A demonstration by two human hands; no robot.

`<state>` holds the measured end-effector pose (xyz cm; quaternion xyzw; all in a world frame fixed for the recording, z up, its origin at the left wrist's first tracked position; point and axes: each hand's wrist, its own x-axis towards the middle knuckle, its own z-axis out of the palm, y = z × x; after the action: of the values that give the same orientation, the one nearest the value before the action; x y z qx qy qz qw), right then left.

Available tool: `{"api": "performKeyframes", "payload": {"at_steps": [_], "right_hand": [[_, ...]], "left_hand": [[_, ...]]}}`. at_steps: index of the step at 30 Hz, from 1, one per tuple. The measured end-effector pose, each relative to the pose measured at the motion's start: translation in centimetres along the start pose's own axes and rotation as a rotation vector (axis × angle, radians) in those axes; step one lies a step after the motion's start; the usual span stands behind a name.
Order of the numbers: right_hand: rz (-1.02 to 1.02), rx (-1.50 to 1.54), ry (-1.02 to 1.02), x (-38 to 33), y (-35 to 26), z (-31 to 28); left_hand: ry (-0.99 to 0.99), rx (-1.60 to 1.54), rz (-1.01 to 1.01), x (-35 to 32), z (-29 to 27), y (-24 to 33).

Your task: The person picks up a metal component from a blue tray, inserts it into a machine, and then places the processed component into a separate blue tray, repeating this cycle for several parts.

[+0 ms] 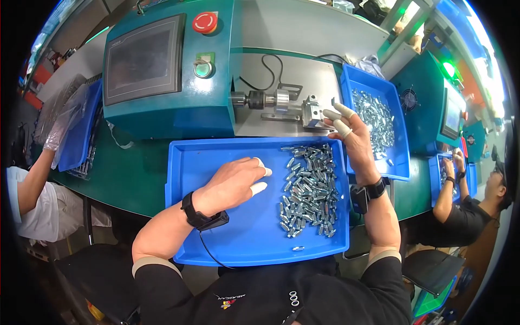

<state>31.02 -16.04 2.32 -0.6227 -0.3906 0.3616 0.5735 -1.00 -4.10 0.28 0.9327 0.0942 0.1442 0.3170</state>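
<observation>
My left hand (236, 181) hovers over the left part of a blue tray (216, 244), its fingers loosely bent and apart, with pale finger cots on the tips. Nothing shows between them. Many small shiny metal parts (311, 189) lie heaped in the tray's right half. My right hand (355, 143), also in finger cots, reaches past the tray's far right corner. Its fingers are spread beside a small metal clamp block (313, 112), and I see nothing held in them. Left of the block, a chuck (256, 100) with a silver collar (281, 101) sticks out from a green machine (173, 122).
A second blue tray (401, 157) of metal parts stands to the right. The machine carries a dark screen (145, 59), a red emergency button (205, 23) and a green-ringed switch (203, 69). People work on both sides; another green machine (428, 103) stands at right.
</observation>
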Motion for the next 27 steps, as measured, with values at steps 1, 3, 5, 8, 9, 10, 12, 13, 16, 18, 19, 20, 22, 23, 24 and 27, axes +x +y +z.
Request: {"api": "performKeyframes", "payload": {"at_steps": [1, 3, 5, 8, 9, 10, 12, 13, 16, 18, 19, 20, 22, 23, 24, 27], "right_hand": [[0.002, 0.003, 0.006, -0.2, 0.0, 0.5], [-0.029, 0.033, -0.019, -0.6, 0.2, 2.1], [-0.041, 0.055, -0.024, -1.0, 0.3, 2.9], [-0.035, 0.068, -0.04, -1.3, 0.1, 3.4], [-0.031, 0.078, -0.03, -1.4, 0.1, 3.5], [-0.048, 0.071, -0.032, -1.5, 0.3, 3.5], [-0.085, 0.057, -0.03, -1.6, 0.3, 3.4], [-0.085, 0.068, -0.012, -1.4, 0.0, 3.2], [0.018, -0.1, 0.006, 0.1, -1.3, 2.1], [-0.034, -0.356, 0.079, 1.3, -2.9, 2.1], [-0.084, -0.627, 0.138, 2.1, -3.3, 2.3], [-0.076, -0.616, 0.153, 3.0, -3.1, 2.4], [-0.359, -0.981, 0.241, 5.0, -2.1, 3.2], [-0.353, -0.97, 0.246, 5.4, -2.4, 3.9], [-0.341, -1.023, 0.197, 5.7, -2.7, 4.5], [-0.318, -1.124, 0.09, 6.2, -3.9, 5.4]], "left_hand": [[-0.006, 0.008, -0.008, 0.0, -0.1, 0.1], [-0.013, 0.014, -0.009, 0.0, -0.1, 0.2], [-0.015, 0.027, -0.014, 0.0, -0.1, 0.3], [-0.016, 0.034, -0.006, 0.0, -0.3, 0.5], [-0.013, 0.038, -0.002, 0.0, -0.4, 0.6], [-0.029, 0.041, 0.004, 0.1, -0.5, 0.6], [-0.045, 0.034, -0.022, 0.2, -0.6, 0.9], [-0.054, 0.032, -0.033, 0.3, -0.7, 1.0], [-0.075, 0.037, -0.058, 0.5, -0.7, 1.4], [-0.092, 0.044, -0.073, 0.6, -0.8, 1.4], [-0.095, 0.034, -0.081, 0.8, -0.8, 1.5], [-0.1, 0.023, -0.087, 1.0, -0.8, 1.6], [-0.116, 0.018, -0.101, 1.0, -0.7, 1.5], [-0.111, 0.002, -0.111, 0.9, -0.6, 1.2], [-0.105, -0.014, -0.122, 0.8, -0.6, 0.9], [-0.101, -0.021, -0.135, 0.9, -0.6, 1.0]]}}
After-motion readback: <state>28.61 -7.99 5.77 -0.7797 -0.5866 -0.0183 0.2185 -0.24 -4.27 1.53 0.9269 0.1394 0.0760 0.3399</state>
